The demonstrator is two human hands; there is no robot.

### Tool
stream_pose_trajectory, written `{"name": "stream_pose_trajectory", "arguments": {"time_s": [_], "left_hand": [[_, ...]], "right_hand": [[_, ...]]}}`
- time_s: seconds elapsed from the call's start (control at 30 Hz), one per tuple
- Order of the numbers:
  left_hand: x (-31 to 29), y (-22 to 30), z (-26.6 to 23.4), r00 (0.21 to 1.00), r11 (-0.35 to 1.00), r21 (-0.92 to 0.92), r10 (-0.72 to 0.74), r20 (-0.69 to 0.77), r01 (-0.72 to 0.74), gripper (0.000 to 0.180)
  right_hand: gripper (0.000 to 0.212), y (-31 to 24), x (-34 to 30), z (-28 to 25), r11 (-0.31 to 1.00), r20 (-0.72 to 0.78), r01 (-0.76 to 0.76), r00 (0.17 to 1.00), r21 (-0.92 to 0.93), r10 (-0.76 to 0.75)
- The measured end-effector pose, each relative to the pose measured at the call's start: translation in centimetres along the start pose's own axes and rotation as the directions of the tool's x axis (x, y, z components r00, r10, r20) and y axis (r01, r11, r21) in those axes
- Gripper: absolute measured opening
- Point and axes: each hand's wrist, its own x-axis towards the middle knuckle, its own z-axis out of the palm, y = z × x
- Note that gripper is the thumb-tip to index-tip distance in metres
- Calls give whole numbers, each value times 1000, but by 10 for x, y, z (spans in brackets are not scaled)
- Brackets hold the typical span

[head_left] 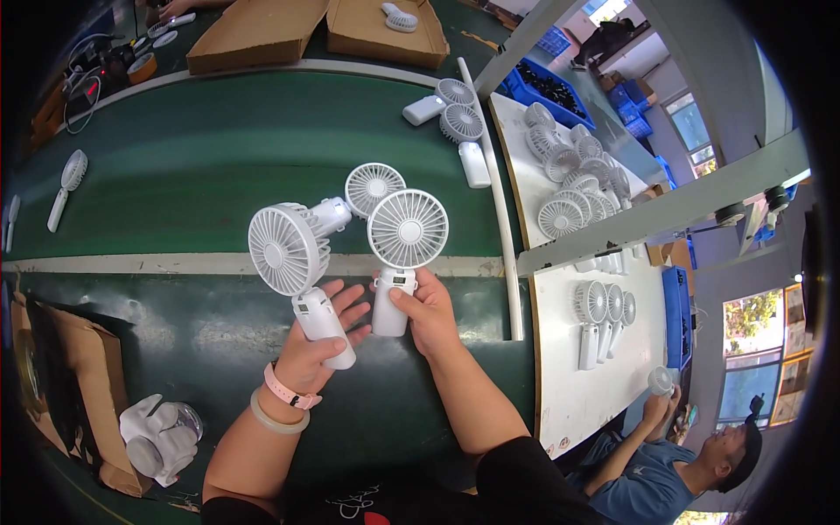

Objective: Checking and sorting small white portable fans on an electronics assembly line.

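In my left hand [305, 360] is a white handheld fan [285, 251], tilted to the left; my thumb lies over its handle while the other fingers spread out behind. My right hand [434, 317] grips a second white handheld fan [408, 229] upright, thumb on the front of the handle below a small dark display. The two fans are side by side, their round grilles toward me. Just beyond them another white fan [374, 189] lies on the green conveyor belt [210, 166], its handle partly hidden behind the left fan's head.
More fans lie on the belt, one at left [66, 188] and a pair at right [461, 122]. A white side table [560, 367] bears several fans. Cardboard boxes [254, 39] stand beyond the belt. A white figurine [159, 442] sits lower left. A co-worker [643, 477] holds a fan at lower right.
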Motion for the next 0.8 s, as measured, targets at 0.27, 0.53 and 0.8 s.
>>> {"name": "stream_pose_trajectory", "arguments": {"time_s": [0.27, 0.53, 0.8], "left_hand": [[-2, 4, 3, 999, 999, 33, -4, 37, 2, 80], [0, -5, -8, 987, 996, -62, -52, 155, 62, 70], [-2, -3, -8, 952, 967, -126, -188, 241, 223, 61]], "right_hand": [[97, -2, -10, 13, 858, 285, 150, 959, -492, -5], [78, -10, -28, 34, 150, 408, 448, 882, -881, -237], [64, -8, -28, 30, -27, 480, 502, 807, -864, -345]]}}
